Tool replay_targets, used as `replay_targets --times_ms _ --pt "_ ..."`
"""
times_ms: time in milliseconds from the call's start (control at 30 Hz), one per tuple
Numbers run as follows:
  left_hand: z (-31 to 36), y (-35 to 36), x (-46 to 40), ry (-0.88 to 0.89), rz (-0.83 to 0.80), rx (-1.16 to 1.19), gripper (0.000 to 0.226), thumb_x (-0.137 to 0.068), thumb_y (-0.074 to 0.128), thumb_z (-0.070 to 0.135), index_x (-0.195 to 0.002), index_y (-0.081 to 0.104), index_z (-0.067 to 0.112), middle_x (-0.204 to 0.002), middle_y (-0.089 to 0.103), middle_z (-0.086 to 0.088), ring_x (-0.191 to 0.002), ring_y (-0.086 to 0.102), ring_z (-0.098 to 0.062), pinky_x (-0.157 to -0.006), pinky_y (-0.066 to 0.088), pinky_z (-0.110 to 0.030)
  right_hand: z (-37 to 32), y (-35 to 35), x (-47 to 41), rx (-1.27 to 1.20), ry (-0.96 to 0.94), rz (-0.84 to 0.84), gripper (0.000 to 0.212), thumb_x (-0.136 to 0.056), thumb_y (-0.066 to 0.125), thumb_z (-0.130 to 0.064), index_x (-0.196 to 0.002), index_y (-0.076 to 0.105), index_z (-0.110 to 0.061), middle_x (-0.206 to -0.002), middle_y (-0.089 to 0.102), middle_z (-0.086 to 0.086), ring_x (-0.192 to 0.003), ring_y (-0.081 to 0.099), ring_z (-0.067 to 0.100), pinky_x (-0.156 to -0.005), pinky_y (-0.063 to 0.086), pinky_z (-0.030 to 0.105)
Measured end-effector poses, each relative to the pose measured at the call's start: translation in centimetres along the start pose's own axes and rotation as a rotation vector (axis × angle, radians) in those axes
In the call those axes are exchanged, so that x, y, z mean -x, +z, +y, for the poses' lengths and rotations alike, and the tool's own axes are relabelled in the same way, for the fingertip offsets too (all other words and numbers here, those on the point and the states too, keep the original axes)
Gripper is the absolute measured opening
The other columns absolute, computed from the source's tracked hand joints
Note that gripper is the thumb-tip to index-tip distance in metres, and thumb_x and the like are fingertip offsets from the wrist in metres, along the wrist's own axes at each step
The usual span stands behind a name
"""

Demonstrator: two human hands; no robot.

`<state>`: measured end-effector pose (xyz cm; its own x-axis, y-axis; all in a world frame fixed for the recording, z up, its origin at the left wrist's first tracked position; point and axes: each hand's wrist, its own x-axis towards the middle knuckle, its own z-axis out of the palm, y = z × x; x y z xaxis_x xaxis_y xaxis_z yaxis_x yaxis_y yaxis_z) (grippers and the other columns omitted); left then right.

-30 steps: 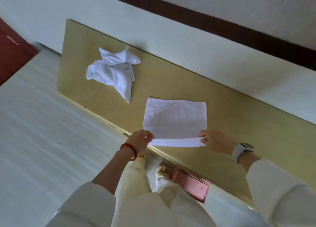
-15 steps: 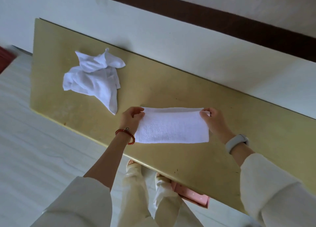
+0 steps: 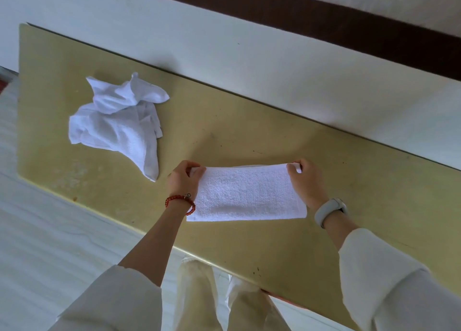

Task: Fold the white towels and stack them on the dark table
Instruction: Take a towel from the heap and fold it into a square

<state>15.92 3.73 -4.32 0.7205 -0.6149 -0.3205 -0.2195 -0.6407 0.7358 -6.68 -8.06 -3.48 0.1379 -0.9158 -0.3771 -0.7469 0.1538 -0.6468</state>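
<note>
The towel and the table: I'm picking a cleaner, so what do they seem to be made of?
The towel looks like white terry cotton: a nubby looped surface, soft rounded fold. The table shows a smooth, matte yellowish top with small dark specks, possibly laminate or painted board; I cannot tell which.

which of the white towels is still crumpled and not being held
The crumpled towel at the table's left end, touched by neither hand. The other, the folded towel, lies flat in a strip.

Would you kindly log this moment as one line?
left hand pinches towel | right hand pinches towel | crumpled towel untouched
</note>
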Motion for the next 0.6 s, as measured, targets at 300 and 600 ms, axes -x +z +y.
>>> replay_targets --times_ms 300,600 --pt "0.0 0.7 0.1 0.02 0.066 -0.202 0.012 -0.084 0.063 0.025 -0.09 0.062 0.014 -0.097 0.053 -0.004 -0.077 0.051 -0.019 -0.068 0.041 -0.028 -0.3 0.9 0.3 0.134 -0.088 0.093 0.008 -0.091 0.044 -0.012 -0.086 0.048 -0.007 -0.066 0.051 0.003 -0.055 0.045 0.018 -0.047 0.034 0.029" --pt "-0.3 0.1 0.0 0.136 0.119 -0.15 0.016 -0.087 0.06 0.016 -0.099 0.066 0.007 -0.094 0.058 -0.011 -0.073 0.052 -0.018 -0.071 0.047 -0.032 0.8 0.6 0.7 0.061 -0.131 0.195 0.014 -0.089 0.05 -0.01 -0.101 0.056 -0.006 -0.098 0.054 0.01 -0.077 0.048 0.018 -0.062 0.039 0.029"
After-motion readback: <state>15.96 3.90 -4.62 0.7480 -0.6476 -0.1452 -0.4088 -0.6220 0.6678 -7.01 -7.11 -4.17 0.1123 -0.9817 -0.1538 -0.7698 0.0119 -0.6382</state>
